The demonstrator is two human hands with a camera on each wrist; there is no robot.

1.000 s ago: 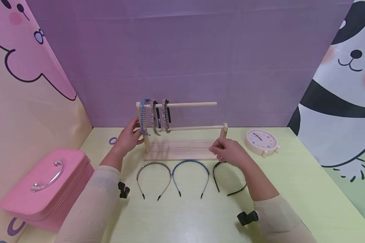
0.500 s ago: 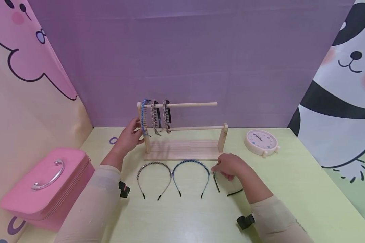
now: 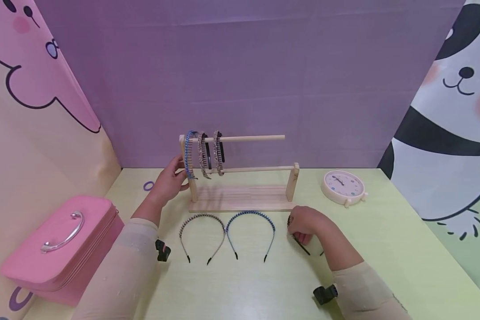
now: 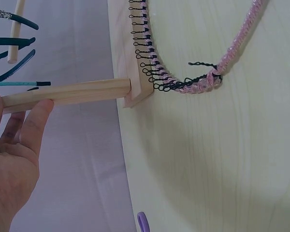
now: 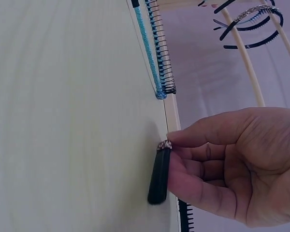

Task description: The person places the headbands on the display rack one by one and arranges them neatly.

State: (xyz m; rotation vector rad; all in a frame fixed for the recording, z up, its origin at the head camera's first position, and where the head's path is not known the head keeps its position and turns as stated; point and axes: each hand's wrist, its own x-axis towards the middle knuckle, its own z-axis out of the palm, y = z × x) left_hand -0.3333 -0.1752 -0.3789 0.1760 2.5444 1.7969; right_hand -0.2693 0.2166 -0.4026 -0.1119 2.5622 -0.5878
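A wooden headband rack point(image 3: 240, 195) stands on the table, with a blue headband point(image 3: 189, 155) and two sparkly dark ones point(image 3: 218, 153) hanging at its left end. My left hand point(image 3: 169, 180) holds the rack's left upright point(image 4: 82, 93) between thumb and fingers. In front of the rack, my right hand point(image 3: 309, 221) pinches a black headband point(image 5: 158, 176) with a glittery section; the hand hides much of it. A pink beaded headband point(image 3: 202, 215) and a blue beaded headband point(image 3: 250, 212) lie side by side on the table, ends toward me.
A pink case point(image 3: 60, 249) with a silver handle stands at the left. A pink round clock point(image 3: 344, 186) lies to the right of the rack. Behind the table hangs a purple backdrop point(image 3: 240, 80).
My right hand has come down from the rack's right end to the black headband, taken hold of it and turned it. My left hand stays on the upright.
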